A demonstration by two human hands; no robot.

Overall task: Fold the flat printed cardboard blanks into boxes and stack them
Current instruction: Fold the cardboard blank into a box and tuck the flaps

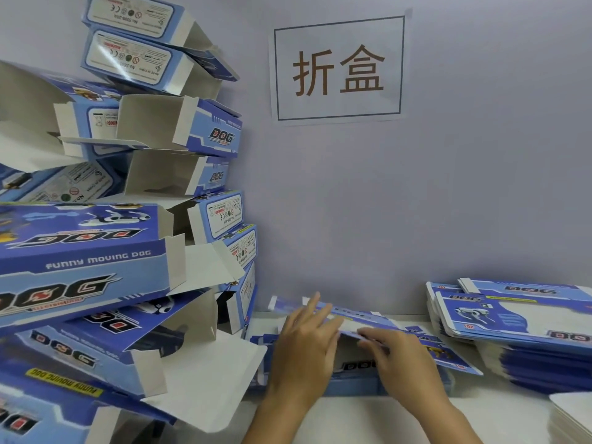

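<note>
- Nearest on the right, the corner of a white stack pokes in at the edge of the desk.
- On the near left, folded boxes lean in a tall, untidy tower that climbs toward the wall; several end flaps hang open and the tower tilts toward the work spot.
- In the middle, both hands work one blank that lies on the desk, partly raised. The left hand lies flat on it with straight fingers, pressing the panel down. The right hand is just beside it; its fingertips seem to pinch the raised edge of a panel, though the exact grip is hard to read.
- The step in hand looks like opening the blank along its creases. To do it well, I judge the left hand should hold the base panel firm while the right lifts along the scored line, not across it, so the walls stand square.
- Farther right, a pile of flat blanks waits, near the wall.
- Farthest, a paper sign with two characters is stuck to the wall.
</note>
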